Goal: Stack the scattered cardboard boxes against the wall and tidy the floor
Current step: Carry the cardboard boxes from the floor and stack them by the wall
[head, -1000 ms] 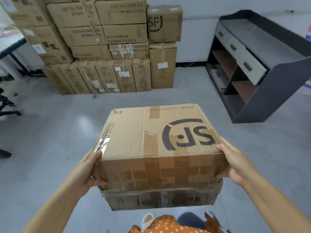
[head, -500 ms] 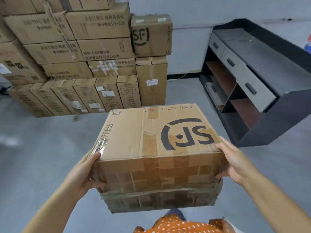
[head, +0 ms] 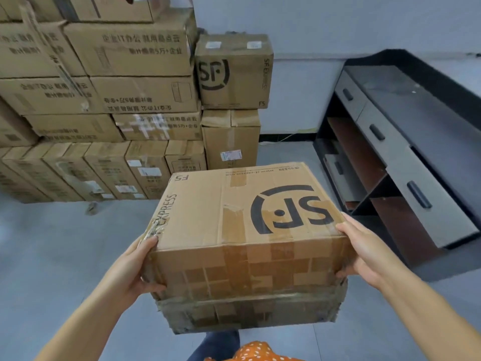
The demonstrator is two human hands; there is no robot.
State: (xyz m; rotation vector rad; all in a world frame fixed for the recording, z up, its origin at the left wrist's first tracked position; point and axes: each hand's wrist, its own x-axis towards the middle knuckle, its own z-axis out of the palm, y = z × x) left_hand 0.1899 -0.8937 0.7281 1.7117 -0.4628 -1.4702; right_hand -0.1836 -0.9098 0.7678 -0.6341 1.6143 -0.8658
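I carry a taped brown cardboard box point(head: 234, 225) with a black SF logo on top, held in front of me above the floor. My left hand point(head: 135, 269) grips its near left corner and my right hand point(head: 364, 254) grips its near right corner. Ahead stands a stack of cardboard boxes point(head: 117, 100) against the wall. At the stack's right end, a smaller SF box point(head: 234, 71) rests on a tall upright box point(head: 230, 139).
A black and grey cabinet point(head: 406, 157) with drawers and open shelves stands on the right. Grey floor point(head: 52, 256) lies between me and the stack. A gap of floor by the wall point(head: 286, 149) separates the stack from the cabinet.
The stack and the cabinet have come closer and loom larger in view. The box stays in both hands, in the same grip.
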